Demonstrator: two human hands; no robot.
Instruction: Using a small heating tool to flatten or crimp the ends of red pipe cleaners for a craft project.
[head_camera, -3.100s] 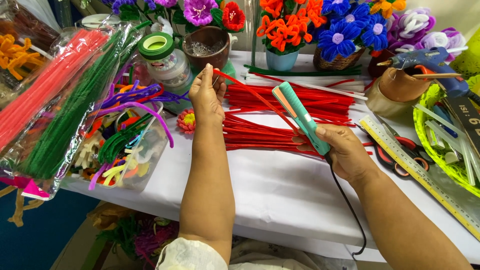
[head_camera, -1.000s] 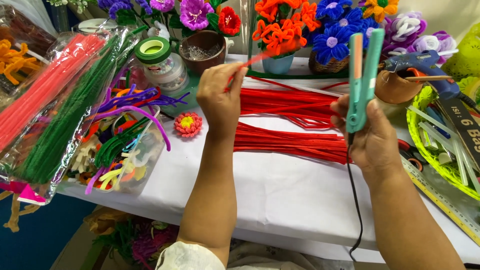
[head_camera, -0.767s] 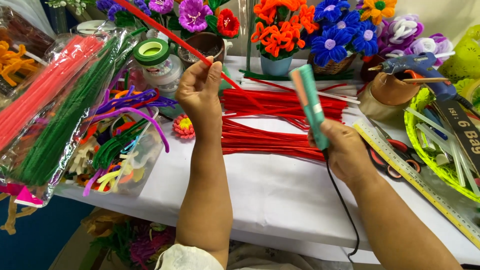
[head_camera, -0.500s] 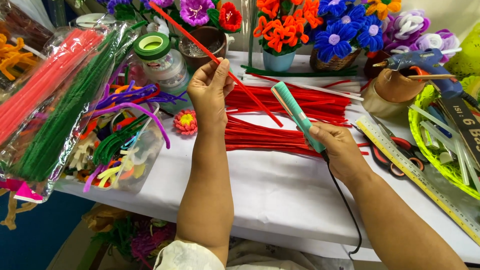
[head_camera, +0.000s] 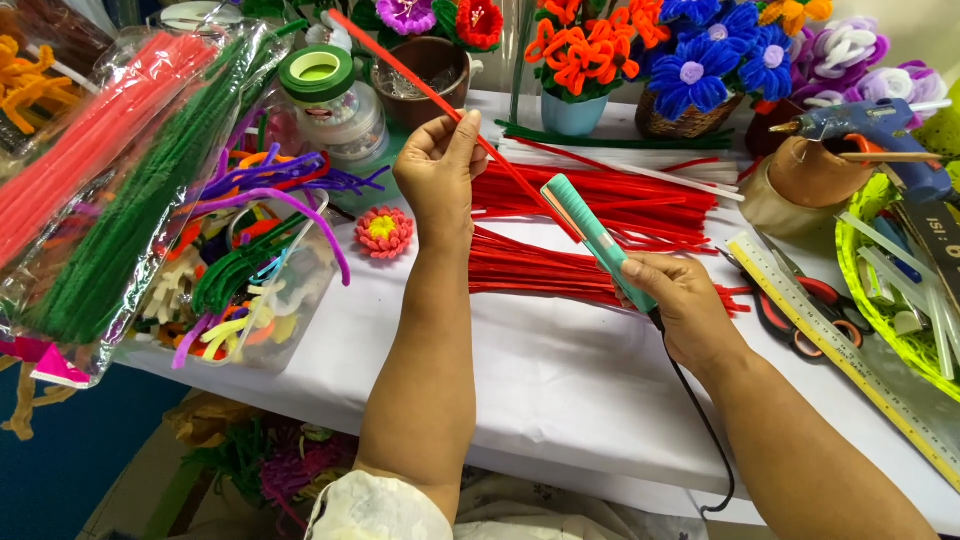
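Red stem (head_camera: 440, 100) up-left (diagonal axis)

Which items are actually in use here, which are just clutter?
In use: left hand pinching red pipe cleaner; right hand gripping teal flat iron.
Lying about: glue gun, ruler, scissors, green pipe cleaners, small flower.
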